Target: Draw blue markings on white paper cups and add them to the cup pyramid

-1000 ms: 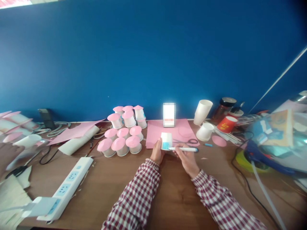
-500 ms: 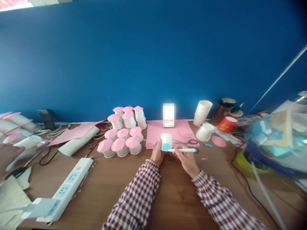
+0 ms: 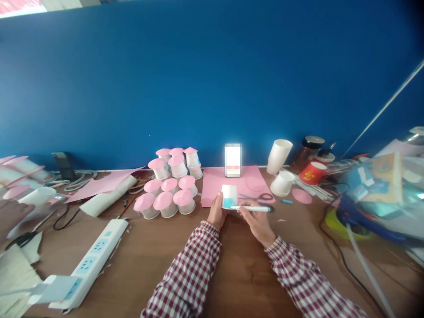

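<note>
Gripping a small white cup [image 3: 229, 193] in the left hand [image 3: 217, 213] at the near edge of the pink sheet [image 3: 213, 185] on the desk [image 3: 238, 269]; pinching a white marker [image 3: 253, 208] sideways in the right hand [image 3: 257, 222], holding its tip at the cup's blue patch, just right of the pink-topped cups [image 3: 167, 197].

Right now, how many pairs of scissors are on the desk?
2. One pair lies on the pink sheet just beyond the right hand; a black-handled pair lies at the desk's far left by the white paper. Clutter may hide more.
</note>
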Tool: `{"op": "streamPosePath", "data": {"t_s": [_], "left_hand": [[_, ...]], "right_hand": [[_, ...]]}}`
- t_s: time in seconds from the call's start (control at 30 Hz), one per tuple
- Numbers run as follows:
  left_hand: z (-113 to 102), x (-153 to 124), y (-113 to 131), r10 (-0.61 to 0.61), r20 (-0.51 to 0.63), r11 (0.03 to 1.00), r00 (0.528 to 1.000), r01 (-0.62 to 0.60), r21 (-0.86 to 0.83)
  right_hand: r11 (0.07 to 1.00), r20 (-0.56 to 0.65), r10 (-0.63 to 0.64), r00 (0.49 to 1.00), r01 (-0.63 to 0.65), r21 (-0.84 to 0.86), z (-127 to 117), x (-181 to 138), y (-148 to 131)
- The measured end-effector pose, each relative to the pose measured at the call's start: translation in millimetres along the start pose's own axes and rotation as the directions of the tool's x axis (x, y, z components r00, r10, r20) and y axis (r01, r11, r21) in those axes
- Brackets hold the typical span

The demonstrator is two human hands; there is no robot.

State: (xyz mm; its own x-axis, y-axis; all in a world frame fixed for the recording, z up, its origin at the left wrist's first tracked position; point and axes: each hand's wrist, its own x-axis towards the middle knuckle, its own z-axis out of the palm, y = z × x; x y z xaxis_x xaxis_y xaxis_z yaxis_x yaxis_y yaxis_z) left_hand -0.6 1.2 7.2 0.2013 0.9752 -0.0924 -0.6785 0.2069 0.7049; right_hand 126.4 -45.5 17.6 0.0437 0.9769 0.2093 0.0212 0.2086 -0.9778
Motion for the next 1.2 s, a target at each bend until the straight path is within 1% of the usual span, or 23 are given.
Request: {"op": "streamPosePath", "data": {"t_s": [0.27, 0.47, 0.67, 0.83, 0.9, 1.03, 1.2], "left_hand": [[-1.3, 0.0, -0.9, -0.008, 0.027, 1.000, 1.000, 0.008, -0.007], [1.1, -1.7, 0.7, -0.002, -0.006, 1.000, 1.000, 0.002, 0.005], [0.7, -1.5, 1.1, -0.019, -0.001, 1.000, 1.000, 0.019, -0.009], [-0.8, -0.4, 0.8, -0.021, -0.012, 0.999, 1.000, 0.021, -0.031], [-0.5, -0.5, 1.0, -0.024, -0.006, 0.999, 1.000, 0.024, -0.033], [0.5, -1.3, 2.2, -0.033, 0.024, 0.999, 0.999, 0.034, -0.035], [0.5, -1.4, 3.3, -0.050, 0.015, 0.998, 0.999, 0.051, -0.043]], "right_hand": [[0.996, -0.039, 0.060, 0.997, -0.057, 0.066, -1.2, 2.0, 3.0], [0.997, -0.008, 0.059, 0.998, -0.059, 0.053, 0.0, 0.7, -1.2], [0.998, -0.015, 0.047, 0.999, -0.046, 0.042, -2.1, 1.7, -4.4], [0.999, 0.058, 0.037, 0.998, -0.039, 0.027, -4.5, 1.9, -3.1], [0.998, 0.050, 0.047, 0.998, -0.049, 0.035, -4.3, 1.9, -0.6], [0.996, -0.003, 0.062, 0.998, -0.062, 0.068, -3.8, 2.3, 4.6], [0.992, 0.024, 0.081, 0.996, -0.083, 0.091, -6.1, 2.5, 6.5]]}}
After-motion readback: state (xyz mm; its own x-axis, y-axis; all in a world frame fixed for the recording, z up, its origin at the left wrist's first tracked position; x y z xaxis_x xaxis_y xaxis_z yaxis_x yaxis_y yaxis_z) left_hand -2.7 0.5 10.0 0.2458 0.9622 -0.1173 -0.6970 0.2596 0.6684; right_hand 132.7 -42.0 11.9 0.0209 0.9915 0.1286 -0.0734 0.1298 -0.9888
